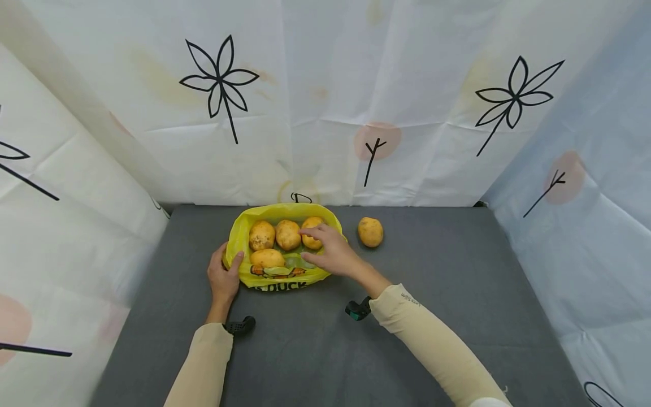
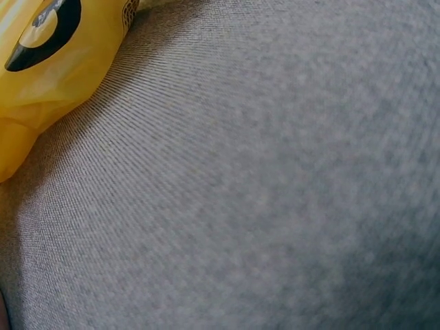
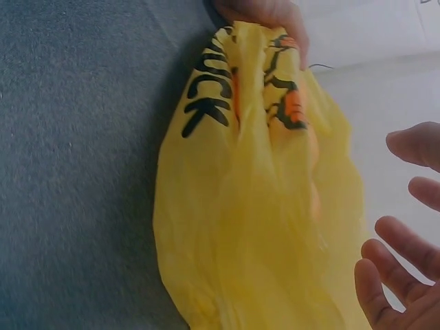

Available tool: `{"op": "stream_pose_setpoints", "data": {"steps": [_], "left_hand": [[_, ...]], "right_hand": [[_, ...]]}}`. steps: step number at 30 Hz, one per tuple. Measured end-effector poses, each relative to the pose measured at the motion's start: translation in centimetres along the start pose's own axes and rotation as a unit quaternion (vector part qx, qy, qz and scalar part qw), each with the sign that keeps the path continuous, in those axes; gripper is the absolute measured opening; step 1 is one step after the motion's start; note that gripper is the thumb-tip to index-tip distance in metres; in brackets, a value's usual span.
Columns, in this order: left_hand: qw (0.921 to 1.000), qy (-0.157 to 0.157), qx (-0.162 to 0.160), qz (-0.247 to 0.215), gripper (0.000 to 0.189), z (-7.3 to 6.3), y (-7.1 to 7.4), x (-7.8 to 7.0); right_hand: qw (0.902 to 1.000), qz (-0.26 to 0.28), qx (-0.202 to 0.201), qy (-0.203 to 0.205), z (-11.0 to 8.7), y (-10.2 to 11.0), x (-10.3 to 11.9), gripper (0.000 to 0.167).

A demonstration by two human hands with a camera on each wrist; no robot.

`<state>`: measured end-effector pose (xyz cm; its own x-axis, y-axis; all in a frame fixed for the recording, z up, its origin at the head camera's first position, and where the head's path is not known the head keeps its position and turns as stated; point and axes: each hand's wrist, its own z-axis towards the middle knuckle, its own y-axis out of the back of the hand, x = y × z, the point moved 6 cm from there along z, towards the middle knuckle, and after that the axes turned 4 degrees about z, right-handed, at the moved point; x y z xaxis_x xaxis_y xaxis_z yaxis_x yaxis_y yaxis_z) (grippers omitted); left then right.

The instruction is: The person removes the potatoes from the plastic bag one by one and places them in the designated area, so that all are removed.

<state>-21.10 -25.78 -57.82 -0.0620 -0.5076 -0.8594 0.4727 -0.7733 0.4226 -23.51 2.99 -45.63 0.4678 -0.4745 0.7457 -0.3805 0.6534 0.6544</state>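
Observation:
A yellow plastic bag point(image 1: 285, 209) with black lettering lies with its mouth wide; several potatoes sit inside, among them one potato point(image 1: 261, 235) at the left and an oblong potato point(image 1: 268, 258) in front. My left hand point(image 1: 224, 278) holds the bag's left rim, thumb over the edge; in the left wrist view only part of the bag point(image 2: 75, 75) shows. Over the bag's right side hovers my right hand point(image 1: 335, 251), fingers loosely extended beside the right-hand potato point(image 1: 312, 221), which they partly hide. In the right wrist view those fingers point(image 3: 395, 265) are spread, holding nothing.
One potato point(image 1: 370, 232) lies outside on the grey tabletop point(image 1: 437, 271), just right of the bag. White patterned cloth point(image 1: 315, 102) hangs behind the table and along both sides.

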Motion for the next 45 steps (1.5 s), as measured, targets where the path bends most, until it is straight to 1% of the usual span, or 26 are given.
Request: {"op": "stream_pose_setpoints", "data": {"steps": [5, 11, 17, 24, 31, 38, 41, 45], "left_hand": [[1.0000, -0.003, -0.003, -0.001, 0.050, 0.1, 0.2, -0.1], [1.0000, -0.001, 0.000, 0.000, 0.051, 0.1, 0.3, 0.1], [1.0000, 0.002, 0.001, -0.001, 0.050, 0.1, 0.4, 0.3], [1.0000, 0.002, 0.001, 0.000, 0.050, 0.0, 0.3, 0.4], [1.0000, 0.001, 0.000, 0.002, 0.050, 0.0, 0.2, 0.3], [0.9999, -0.012, -0.003, -0.003, 0.049, -0.2, 0.2, -0.2], [0.9999, -0.013, -0.005, -0.006, 0.049, -0.3, 0.2, -0.2], [0.9998, -0.016, -0.007, -0.007, 0.049, -0.3, 0.2, -0.3]], "right_hand": [[1.0000, 0.001, 0.009, -0.003, 1.0, -1.2, 0.2, 0.052], [0.9993, 0.003, 0.037, -0.006, 2.1, -2.7, 0.4, 0.051], [0.9978, 0.013, 0.061, -0.023, 2.8, -4.4, -0.1, 0.051], [0.9972, -0.003, 0.071, -0.024, 3.7, -6.1, -0.7, 0.051], [0.9956, -0.012, 0.092, -0.014, 3.9, -7.5, -0.9, 0.050], [0.9922, -0.028, 0.113, -0.043, 3.7, -8.3, -0.7, 0.054], [0.9911, -0.039, 0.118, -0.047, 3.6, -8.6, -0.7, 0.055], [0.9918, -0.043, 0.111, -0.046, 3.8, -8.7, -0.5, 0.055]]}}
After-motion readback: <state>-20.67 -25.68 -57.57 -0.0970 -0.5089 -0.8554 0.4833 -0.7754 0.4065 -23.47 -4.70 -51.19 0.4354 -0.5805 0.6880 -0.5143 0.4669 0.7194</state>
